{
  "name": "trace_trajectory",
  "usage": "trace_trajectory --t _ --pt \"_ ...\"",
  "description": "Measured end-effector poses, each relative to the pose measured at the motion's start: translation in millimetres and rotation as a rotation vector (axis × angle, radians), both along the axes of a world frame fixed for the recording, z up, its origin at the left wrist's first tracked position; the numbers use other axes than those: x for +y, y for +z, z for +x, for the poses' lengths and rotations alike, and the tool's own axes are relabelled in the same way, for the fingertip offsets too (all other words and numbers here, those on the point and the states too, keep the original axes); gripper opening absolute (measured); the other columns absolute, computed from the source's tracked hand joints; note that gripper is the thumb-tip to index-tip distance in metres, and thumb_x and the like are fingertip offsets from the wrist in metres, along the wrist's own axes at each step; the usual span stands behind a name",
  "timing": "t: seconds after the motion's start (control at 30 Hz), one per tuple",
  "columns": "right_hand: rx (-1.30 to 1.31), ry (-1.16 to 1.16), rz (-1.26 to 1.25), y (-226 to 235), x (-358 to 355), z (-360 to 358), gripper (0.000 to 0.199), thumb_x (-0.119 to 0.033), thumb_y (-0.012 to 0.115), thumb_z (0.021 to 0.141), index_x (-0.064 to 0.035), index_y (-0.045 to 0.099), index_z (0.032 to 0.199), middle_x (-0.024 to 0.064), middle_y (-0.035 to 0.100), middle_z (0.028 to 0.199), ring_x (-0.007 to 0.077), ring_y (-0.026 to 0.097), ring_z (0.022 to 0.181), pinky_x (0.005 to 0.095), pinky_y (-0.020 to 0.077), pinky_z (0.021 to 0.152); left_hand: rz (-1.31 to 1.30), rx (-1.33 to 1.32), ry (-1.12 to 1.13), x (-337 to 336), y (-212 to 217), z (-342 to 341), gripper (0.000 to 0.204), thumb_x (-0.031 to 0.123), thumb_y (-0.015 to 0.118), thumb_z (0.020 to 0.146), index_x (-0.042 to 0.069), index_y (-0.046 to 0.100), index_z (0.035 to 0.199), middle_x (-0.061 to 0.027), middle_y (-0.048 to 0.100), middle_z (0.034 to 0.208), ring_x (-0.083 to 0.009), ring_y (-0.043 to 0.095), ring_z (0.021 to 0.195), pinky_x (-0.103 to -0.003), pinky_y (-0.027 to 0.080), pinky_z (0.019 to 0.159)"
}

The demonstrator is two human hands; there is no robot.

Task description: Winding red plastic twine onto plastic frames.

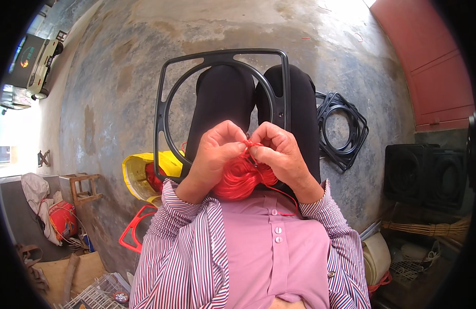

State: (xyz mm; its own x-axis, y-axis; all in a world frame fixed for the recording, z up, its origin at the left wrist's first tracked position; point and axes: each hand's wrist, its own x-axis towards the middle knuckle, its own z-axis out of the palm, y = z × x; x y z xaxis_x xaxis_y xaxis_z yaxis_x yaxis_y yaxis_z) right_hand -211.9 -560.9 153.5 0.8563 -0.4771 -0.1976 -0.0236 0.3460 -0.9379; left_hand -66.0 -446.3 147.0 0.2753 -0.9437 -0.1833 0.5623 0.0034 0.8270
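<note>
A bundle of shiny red cord (pixel 237 180) hangs below my two hands, over my lap. My left hand (pixel 217 149) pinches strands at the top of the bundle between thumb and fingertips. Close beside it, my right hand (pixel 281 154) pinches the same red strands, the fingertips of both hands nearly touching. A loose red strand trails down across my shirt. Across my thighs rests a black plastic frame (pixel 222 52), squarish outside with a large round opening. My hands are at its near side, and its nearest edge is hidden behind them and the cord.
Several similar black frames (pixel 346 162) are stacked on the floor to my right. At my left stand a yellow bag (pixel 140 180) with red material inside and a red frame (pixel 128 234). Farther out are a small wooden stool (pixel 83 188), a broom (pixel 428 228) and a parked vehicle (pixel 37 67).
</note>
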Motion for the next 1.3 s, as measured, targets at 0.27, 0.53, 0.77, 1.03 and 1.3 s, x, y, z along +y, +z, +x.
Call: trace_trajectory --t 0.27,0.53,0.77,1.03,1.3 --pt "-0.114 -0.109 0.024 2.5 5.2 1.8 0.01 0.001 0.06 0.083 0.0012 0.058 0.092 -0.0001 0.058 0.083 0.0031 0.055 0.072 0.0193 0.0471 0.064 0.037 -0.212 0.001 -0.8 5.2 -4.0 0.015 0.004 0.07 0.084 0.004 0.057 0.091 -0.0017 0.059 0.09 -0.0079 0.058 0.083 -0.022 0.048 0.079" --pt "-0.122 -0.048 -0.068 -7.9 1.3 -1.7 0.012 0.003 0.061 0.079 0.0009 0.056 0.089 -0.0007 0.057 0.081 0.0027 0.055 0.072 0.0187 0.0464 0.063 0.035 -0.237 -0.013 0.1 5.3 -3.6 0.016 0.006 0.07 0.082 0.004 0.056 0.089 -0.0014 0.056 0.088 -0.0077 0.054 0.081 -0.022 0.045 0.078" --pt "-0.077 -0.056 -0.007 -8.2 2.5 -1.6 0.012 0.003 0.061 0.079 0.0011 0.057 0.09 -0.0005 0.058 0.081 0.0028 0.054 0.07 0.0186 0.0455 0.061 -0.025 -0.341 -0.014 0.8 1.9 -4.1 0.013 0.002 0.066 0.081 0.004 0.055 0.089 -0.0017 0.054 0.089 -0.008 0.052 0.082 -0.022 0.044 0.077" --pt "-0.003 -0.044 -0.252 -11.5 3.3 -2.6 0.009 0.003 0.059 0.08 0.001 0.056 0.088 0.0011 0.059 0.081 0.0036 0.054 0.072 0.019 0.0458 0.064 -0.065 -0.507 -0.052 1.4 2.5 -1.6 0.013 -0.005 0.059 0.079 0.004 0.055 0.088 -0.001 0.053 0.087 -0.0079 0.052 0.082 -0.022 0.043 0.076" --pt "-0.355 -0.143 0.676 -13.5 5.9 0.0 0.007 0.001 0.053 0.084 -0.0034 0.055 0.089 0.0105 0.063 0.091 0.011 0.054 0.061 0.023 0.0457 0.058 -0.106 -0.292 -0.001 -2.5 6.5 -6.1 0.012 0.003 0.063 0.076 0.005 0.054 0.085 -0.0024 0.05 0.083 -0.0123 0.048 0.081 -0.024 0.04 0.077"
